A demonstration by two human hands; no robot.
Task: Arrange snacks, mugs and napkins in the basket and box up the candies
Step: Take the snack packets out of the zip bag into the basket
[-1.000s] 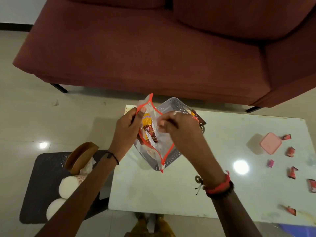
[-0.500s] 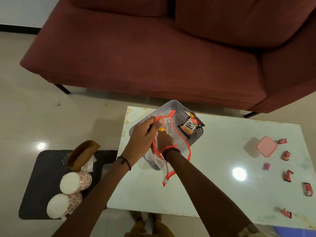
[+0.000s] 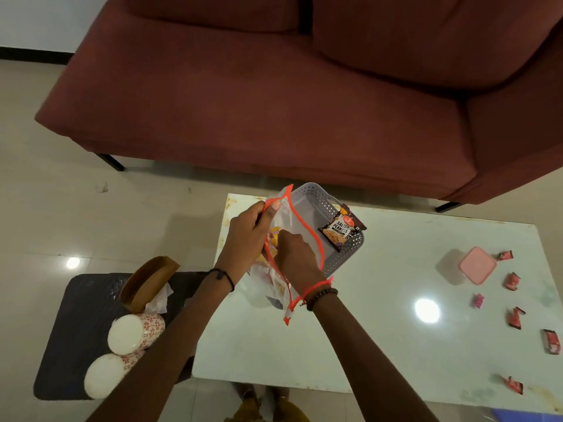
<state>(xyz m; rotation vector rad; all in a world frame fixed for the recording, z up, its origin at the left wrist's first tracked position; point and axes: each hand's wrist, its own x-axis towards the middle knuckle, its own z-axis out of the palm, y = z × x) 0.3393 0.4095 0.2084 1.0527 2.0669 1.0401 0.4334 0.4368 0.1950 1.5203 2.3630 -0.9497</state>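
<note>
A glossy white surface [image 3: 380, 330] stood before a maroon sofa [image 3: 274, 102] on tiled floor. The left hand [image 3: 243, 236] pinched the zip pouch [image 3: 292, 239] rim above the grey basket [image 3: 316, 205]; the right hand [image 3: 294, 254] reached inside, its grip hidden.

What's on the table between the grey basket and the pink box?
Nothing: in the head view the white table is bare between the grey basket and the pink box, apart from a lamp reflection. The candies lie right of the box.
</note>
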